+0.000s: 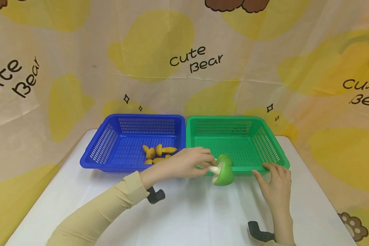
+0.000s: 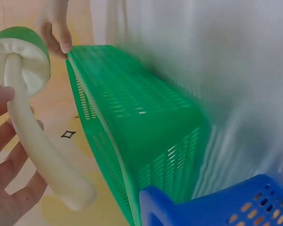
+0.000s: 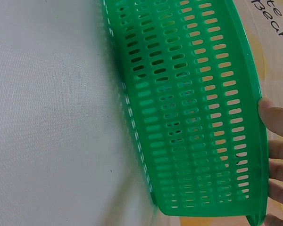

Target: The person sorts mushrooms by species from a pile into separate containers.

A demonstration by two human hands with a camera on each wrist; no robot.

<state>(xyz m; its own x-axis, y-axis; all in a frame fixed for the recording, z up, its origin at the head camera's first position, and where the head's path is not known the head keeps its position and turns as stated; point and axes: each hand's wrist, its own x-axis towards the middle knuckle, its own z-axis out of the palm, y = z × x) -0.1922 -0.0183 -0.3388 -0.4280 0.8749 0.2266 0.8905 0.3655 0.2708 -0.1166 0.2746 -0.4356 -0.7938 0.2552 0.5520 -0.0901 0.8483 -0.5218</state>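
My left hand [image 1: 192, 162] holds a toy mushroom [image 1: 223, 176] by its pale stem, with thumb and fingers around it. Its green cap points right, over the front rim of the green basket [image 1: 269, 143]. In the left wrist view the mushroom's long curved stem [image 2: 49, 150] and pale underside show. A second green cap [image 1: 225, 159] appears just behind it; its stem is hidden, and I cannot tell what it rests on. At the basket's front right corner, my right hand [image 1: 278, 188] grips the rim, thumb in front and fingers over the edge.
Left of the green basket stands a blue basket [image 1: 110, 164] with several brown-yellow mushrooms [image 1: 167, 150] inside, partly hidden by my left forearm. Both baskets sit on a white-covered table [image 1: 184, 212]. A patterned cloth [image 1: 160, 44] hangs behind.
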